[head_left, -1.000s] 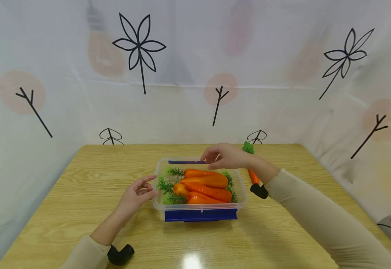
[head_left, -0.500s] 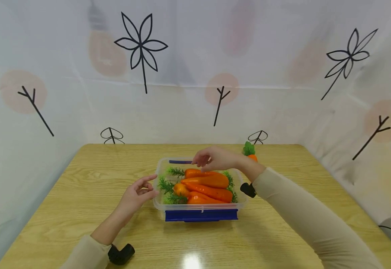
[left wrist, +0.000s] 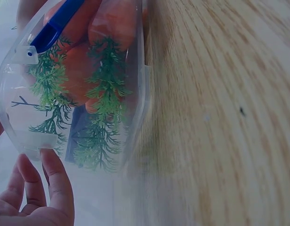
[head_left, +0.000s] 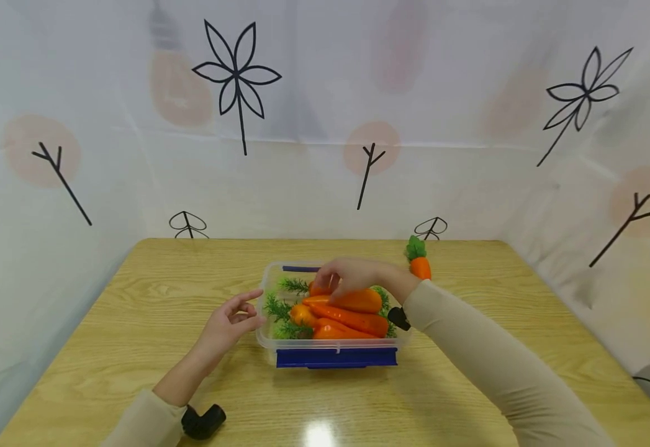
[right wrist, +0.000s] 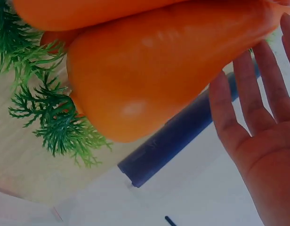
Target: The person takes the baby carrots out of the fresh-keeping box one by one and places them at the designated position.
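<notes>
A clear plastic food container [head_left: 302,343] with blue side latches holds several toy carrots [head_left: 352,321] with feathery green tops. My left hand [head_left: 226,323] stays at its left end; in the left wrist view the fingertips [left wrist: 51,157] touch the container's edge. My right hand [head_left: 352,276] reaches down into the container over the back carrots. The right wrist view shows its fingers [right wrist: 246,89] lying nearly straight along the side of one large orange carrot [right wrist: 145,70]. In that view the thumb is mostly hidden, and no firm grip is visible.
Another carrot [head_left: 421,268] with leafy green top lies on the wooden table [head_left: 151,298] right of the container, partly covered by the right arm. A blue latch [head_left: 336,357] hangs along the container's front. Patterned white cloth [head_left: 313,186] encloses the table's back and sides.
My right hand has moved left from above the container's back rim and come down onto the carrots inside. The left hand keeps its place at the container's left end.
</notes>
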`<action>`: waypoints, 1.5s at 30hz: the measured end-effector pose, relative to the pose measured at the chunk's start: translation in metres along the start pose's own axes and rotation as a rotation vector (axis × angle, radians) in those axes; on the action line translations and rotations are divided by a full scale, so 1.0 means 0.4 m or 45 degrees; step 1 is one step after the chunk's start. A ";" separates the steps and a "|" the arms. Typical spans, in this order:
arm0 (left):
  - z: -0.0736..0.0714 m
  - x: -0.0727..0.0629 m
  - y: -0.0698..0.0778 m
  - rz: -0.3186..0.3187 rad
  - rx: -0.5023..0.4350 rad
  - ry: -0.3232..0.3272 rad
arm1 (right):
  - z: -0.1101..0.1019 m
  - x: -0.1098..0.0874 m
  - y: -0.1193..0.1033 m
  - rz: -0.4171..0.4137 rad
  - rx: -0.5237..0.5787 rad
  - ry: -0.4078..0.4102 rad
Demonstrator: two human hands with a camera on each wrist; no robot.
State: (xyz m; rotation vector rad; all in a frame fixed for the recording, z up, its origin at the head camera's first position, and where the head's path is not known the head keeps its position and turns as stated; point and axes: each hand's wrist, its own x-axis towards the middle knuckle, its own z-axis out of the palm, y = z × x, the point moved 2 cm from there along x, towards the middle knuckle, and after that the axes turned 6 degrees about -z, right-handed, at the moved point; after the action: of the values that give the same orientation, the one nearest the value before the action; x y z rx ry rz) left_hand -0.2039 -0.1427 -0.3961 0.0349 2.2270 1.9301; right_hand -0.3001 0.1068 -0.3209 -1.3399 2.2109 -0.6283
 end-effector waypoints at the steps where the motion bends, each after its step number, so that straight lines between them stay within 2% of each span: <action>1: 0.000 0.000 0.001 0.000 -0.004 -0.002 | 0.003 0.001 0.004 0.010 -0.018 -0.023; 4: 0.002 -0.002 0.002 0.010 -0.002 -0.011 | 0.011 0.002 0.012 0.043 -0.075 -0.087; 9: 0.003 -0.002 0.003 0.004 -0.001 -0.005 | 0.014 -0.006 0.019 0.138 -0.076 -0.150; 17: 0.002 -0.001 0.002 -0.001 0.004 -0.004 | 0.009 -0.009 0.014 0.144 -0.031 -0.130; 28: 0.001 -0.003 0.006 -0.001 0.000 0.004 | -0.038 -0.030 -0.018 0.106 0.035 0.096; 38: 0.002 -0.007 0.010 -0.008 0.007 0.013 | -0.089 -0.032 -0.060 -0.062 0.006 0.369; 45: 0.002 -0.005 0.007 -0.001 0.013 0.007 | -0.089 -0.016 -0.090 -0.139 0.119 0.532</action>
State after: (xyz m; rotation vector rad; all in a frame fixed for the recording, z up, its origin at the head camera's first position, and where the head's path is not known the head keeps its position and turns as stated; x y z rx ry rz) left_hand -0.2020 -0.1417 -0.3930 0.0302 2.2397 1.9207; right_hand -0.2948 0.1026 -0.2703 -1.3866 2.3982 -1.1258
